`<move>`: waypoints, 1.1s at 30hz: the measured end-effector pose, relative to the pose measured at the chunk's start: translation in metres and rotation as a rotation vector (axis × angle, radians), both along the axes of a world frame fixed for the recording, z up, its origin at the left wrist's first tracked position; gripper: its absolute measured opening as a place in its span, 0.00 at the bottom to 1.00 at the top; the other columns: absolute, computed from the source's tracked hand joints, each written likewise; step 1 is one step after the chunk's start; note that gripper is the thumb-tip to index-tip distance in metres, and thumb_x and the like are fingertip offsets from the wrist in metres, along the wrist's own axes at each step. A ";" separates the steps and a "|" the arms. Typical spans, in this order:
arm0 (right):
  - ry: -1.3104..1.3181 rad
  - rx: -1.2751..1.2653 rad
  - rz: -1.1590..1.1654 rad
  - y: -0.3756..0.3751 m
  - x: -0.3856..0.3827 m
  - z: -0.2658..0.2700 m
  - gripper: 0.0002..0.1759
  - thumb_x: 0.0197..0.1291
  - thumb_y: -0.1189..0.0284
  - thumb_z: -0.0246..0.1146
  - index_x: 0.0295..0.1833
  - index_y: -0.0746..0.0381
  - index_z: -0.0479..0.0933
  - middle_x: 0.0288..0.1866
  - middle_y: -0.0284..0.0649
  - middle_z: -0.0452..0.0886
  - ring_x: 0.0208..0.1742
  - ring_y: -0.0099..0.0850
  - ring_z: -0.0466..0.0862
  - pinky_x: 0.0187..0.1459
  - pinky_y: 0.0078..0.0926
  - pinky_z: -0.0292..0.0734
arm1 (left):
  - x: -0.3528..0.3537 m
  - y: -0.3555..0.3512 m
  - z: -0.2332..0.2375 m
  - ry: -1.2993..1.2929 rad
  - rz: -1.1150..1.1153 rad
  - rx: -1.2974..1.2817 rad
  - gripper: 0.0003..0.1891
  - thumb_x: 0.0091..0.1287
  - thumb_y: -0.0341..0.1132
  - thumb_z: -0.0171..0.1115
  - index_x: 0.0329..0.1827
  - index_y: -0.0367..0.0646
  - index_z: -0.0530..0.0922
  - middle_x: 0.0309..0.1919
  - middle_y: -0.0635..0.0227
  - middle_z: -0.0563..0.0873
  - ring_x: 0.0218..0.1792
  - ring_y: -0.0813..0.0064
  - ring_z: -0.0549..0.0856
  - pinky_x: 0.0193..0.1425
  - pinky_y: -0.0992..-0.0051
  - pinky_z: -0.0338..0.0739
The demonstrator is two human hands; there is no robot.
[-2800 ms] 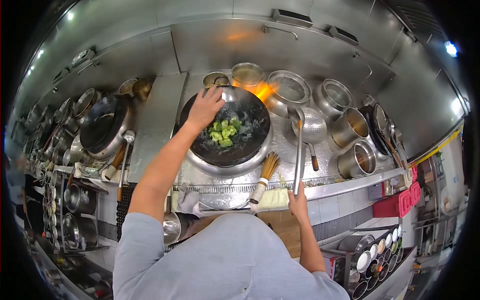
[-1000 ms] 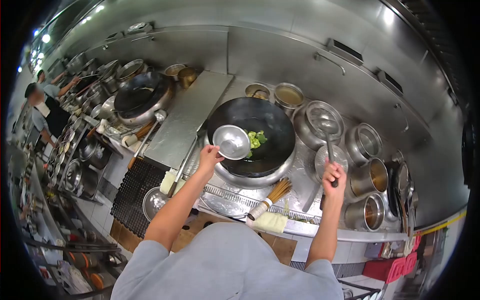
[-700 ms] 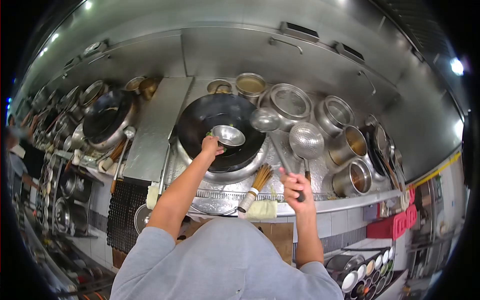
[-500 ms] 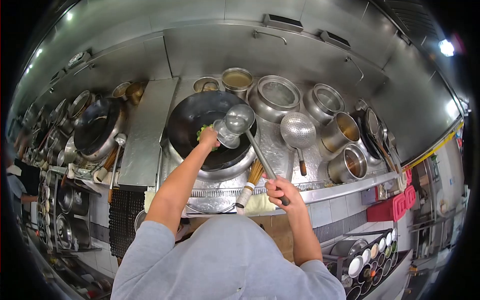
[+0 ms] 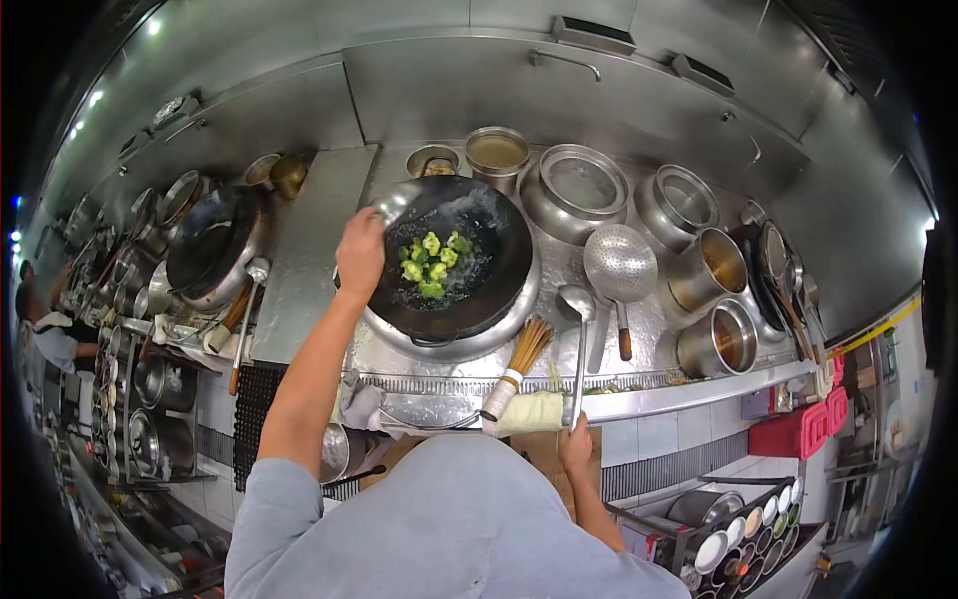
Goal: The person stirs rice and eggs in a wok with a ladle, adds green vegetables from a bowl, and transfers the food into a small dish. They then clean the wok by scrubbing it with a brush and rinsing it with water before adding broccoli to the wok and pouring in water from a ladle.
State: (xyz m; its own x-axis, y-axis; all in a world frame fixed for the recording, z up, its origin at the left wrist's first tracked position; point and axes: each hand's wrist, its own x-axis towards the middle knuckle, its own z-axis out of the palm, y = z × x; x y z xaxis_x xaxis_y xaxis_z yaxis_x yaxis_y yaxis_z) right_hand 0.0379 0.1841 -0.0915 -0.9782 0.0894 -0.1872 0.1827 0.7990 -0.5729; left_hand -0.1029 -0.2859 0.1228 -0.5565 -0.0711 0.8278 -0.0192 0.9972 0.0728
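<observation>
Left hand [image 5: 359, 255] clamped on left rim of wok [image 5: 491, 285]; wok seated in burner ring, broccoli [image 5: 431, 262] heaped at its middle. Right hand [image 5: 576, 446] closed round handle end of ladle [image 5: 580, 359]. Ladle's long axis laid front-to-back over desk [image 5: 304, 250], bowl pointed away, just right of wok. Ladle flanked by brush [image 5: 517, 364] on left and skimmer [image 5: 619, 265] on right.

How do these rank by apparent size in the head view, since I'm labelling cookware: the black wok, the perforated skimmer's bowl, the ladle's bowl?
1. Black wok, by far the largest.
2. Perforated skimmer's bowl.
3. Ladle's bowl, smallest.
All sit at similar distance from the camera, so nearness hardly skews this.
</observation>
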 end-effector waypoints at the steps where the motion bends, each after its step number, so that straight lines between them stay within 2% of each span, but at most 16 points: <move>1: -0.037 0.018 -0.025 0.004 0.004 -0.008 0.32 0.58 0.71 0.59 0.68 0.64 0.58 0.44 0.61 0.78 0.45 0.60 0.78 0.45 0.52 0.71 | -0.001 -0.014 -0.021 -0.004 0.014 -0.006 0.02 0.59 0.27 0.56 0.34 0.42 0.75 0.43 0.62 0.78 0.44 0.60 0.79 0.42 0.68 0.78; 3: 0.024 0.053 -0.029 0.014 0.012 -0.021 0.32 0.57 0.72 0.59 0.67 0.65 0.59 0.48 0.61 0.75 0.47 0.60 0.76 0.46 0.51 0.71 | 0.002 -0.038 -0.057 -0.040 0.349 0.591 0.03 0.66 0.30 0.55 0.36 0.41 0.72 0.42 0.59 0.77 0.42 0.59 0.81 0.42 0.67 0.80; 4: 0.088 0.093 -0.046 0.017 0.011 -0.026 0.32 0.56 0.73 0.60 0.66 0.65 0.61 0.52 0.61 0.72 0.49 0.60 0.75 0.47 0.50 0.71 | 0.008 -0.039 -0.064 -0.039 0.369 0.583 0.03 0.66 0.30 0.55 0.36 0.41 0.72 0.42 0.59 0.77 0.42 0.59 0.81 0.42 0.67 0.80; 6: 0.244 0.147 0.052 0.028 -0.003 -0.020 0.31 0.55 0.75 0.60 0.66 0.66 0.62 0.54 0.60 0.69 0.50 0.59 0.74 0.48 0.49 0.71 | 0.023 -0.034 -0.075 0.208 0.019 1.894 0.04 0.70 0.32 0.53 0.39 0.42 0.68 0.40 0.59 0.77 0.42 0.61 0.81 0.41 0.65 0.82; 8: 0.471 0.156 0.160 0.028 -0.027 -0.007 0.30 0.53 0.79 0.61 0.64 0.68 0.65 0.50 0.60 0.69 0.47 0.56 0.74 0.48 0.47 0.71 | 0.040 -0.017 -0.084 0.110 -0.109 1.886 0.05 0.71 0.34 0.51 0.42 0.42 0.67 0.42 0.61 0.77 0.41 0.62 0.81 0.41 0.62 0.83; 10: 0.483 -0.075 0.211 0.016 -0.048 0.014 0.32 0.54 0.81 0.60 0.67 0.66 0.62 0.45 0.54 0.72 0.43 0.48 0.76 0.45 0.41 0.74 | 0.056 0.025 -0.073 0.021 -0.219 1.929 0.05 0.71 0.34 0.51 0.42 0.42 0.68 0.41 0.61 0.78 0.41 0.64 0.81 0.40 0.64 0.82; 14: 0.365 -0.424 0.243 -0.048 -0.051 0.126 0.34 0.58 0.82 0.59 0.71 0.58 0.61 0.42 0.44 0.75 0.37 0.35 0.78 0.37 0.30 0.76 | 0.085 0.112 -0.077 -0.310 -0.442 1.891 0.07 0.70 0.37 0.52 0.38 0.44 0.69 0.35 0.65 0.79 0.34 0.70 0.82 0.34 0.67 0.82; 18: 0.468 -0.290 0.428 -0.067 -0.009 0.143 0.31 0.54 0.80 0.64 0.65 0.55 0.69 0.42 0.46 0.75 0.34 0.39 0.80 0.35 0.34 0.76 | 0.127 0.163 -0.106 -0.842 -0.524 1.891 0.07 0.70 0.35 0.53 0.32 0.45 0.69 0.31 0.71 0.77 0.33 0.78 0.80 0.31 0.72 0.82; 20: 0.263 -0.227 0.376 -0.066 0.030 0.134 0.21 0.51 0.78 0.67 0.53 0.57 0.76 0.41 0.46 0.75 0.35 0.41 0.80 0.37 0.35 0.76 | 0.149 0.167 -0.112 -0.981 -0.584 1.898 0.07 0.70 0.35 0.53 0.33 0.45 0.69 0.34 0.70 0.78 0.35 0.77 0.81 0.34 0.72 0.82; 23: 0.312 -0.253 0.202 -0.056 0.085 0.125 0.14 0.48 0.78 0.68 0.42 0.60 0.76 0.41 0.46 0.75 0.35 0.41 0.80 0.37 0.35 0.76 | 0.178 0.173 -0.106 -1.245 -0.779 1.906 0.08 0.72 0.38 0.51 0.38 0.44 0.71 0.41 0.66 0.80 0.42 0.74 0.82 0.44 0.71 0.80; 25: 0.365 -0.187 0.031 -0.048 0.120 0.128 0.10 0.54 0.76 0.66 0.41 0.61 0.74 0.39 0.45 0.78 0.30 0.37 0.81 0.34 0.34 0.77 | 0.194 0.178 -0.116 -1.436 -0.956 1.881 0.09 0.73 0.40 0.51 0.42 0.43 0.73 0.45 0.63 0.80 0.47 0.71 0.82 0.51 0.70 0.78; 27: 0.153 -0.799 -0.458 -0.037 0.151 0.122 0.15 0.67 0.61 0.57 0.45 0.64 0.72 0.33 0.42 0.79 0.30 0.30 0.80 0.33 0.26 0.77 | 0.222 0.182 -0.143 -1.543 -1.278 1.608 0.16 0.74 0.43 0.49 0.55 0.42 0.73 0.55 0.59 0.78 0.56 0.67 0.79 0.61 0.69 0.71; 28: 0.195 -0.777 -0.557 -0.030 0.167 0.125 0.15 0.67 0.61 0.57 0.45 0.64 0.72 0.33 0.42 0.79 0.30 0.30 0.80 0.33 0.26 0.77 | 0.235 0.184 -0.163 -1.642 -1.345 1.559 0.16 0.74 0.43 0.49 0.55 0.42 0.73 0.55 0.59 0.78 0.56 0.67 0.79 0.61 0.69 0.71; 30: 0.148 -1.440 -0.959 -0.015 0.200 0.131 0.31 0.68 0.43 0.45 0.49 0.64 0.68 0.32 0.40 0.79 0.29 0.29 0.80 0.32 0.29 0.78 | 0.258 0.188 -0.223 -1.758 -1.374 1.136 0.21 0.74 0.45 0.48 0.62 0.41 0.71 0.59 0.60 0.76 0.60 0.67 0.76 0.64 0.70 0.68; 32: 0.255 -1.604 -1.101 0.004 0.240 0.102 0.33 0.66 0.40 0.43 0.52 0.63 0.67 0.31 0.40 0.80 0.27 0.29 0.80 0.31 0.31 0.79 | 0.280 0.181 -0.306 -1.671 -1.452 0.931 0.25 0.70 0.50 0.53 0.64 0.44 0.71 0.62 0.62 0.76 0.60 0.66 0.76 0.62 0.67 0.68; 33: 0.289 -1.780 -1.162 0.014 0.261 0.084 0.36 0.64 0.37 0.41 0.55 0.61 0.65 0.30 0.41 0.80 0.26 0.29 0.80 0.29 0.32 0.79 | 0.276 0.197 -0.292 -1.715 -1.519 0.866 0.25 0.70 0.50 0.53 0.64 0.44 0.71 0.62 0.62 0.76 0.60 0.66 0.76 0.62 0.67 0.68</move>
State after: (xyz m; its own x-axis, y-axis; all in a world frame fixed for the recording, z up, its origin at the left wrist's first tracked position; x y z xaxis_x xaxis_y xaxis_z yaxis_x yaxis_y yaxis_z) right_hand 0.2986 0.1983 -0.0072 -0.6335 0.4584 -0.6234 -0.1418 -0.8608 -0.4888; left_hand 0.1729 -0.0884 -0.1692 -0.3829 0.9066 -0.1771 -0.0922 0.1532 0.9839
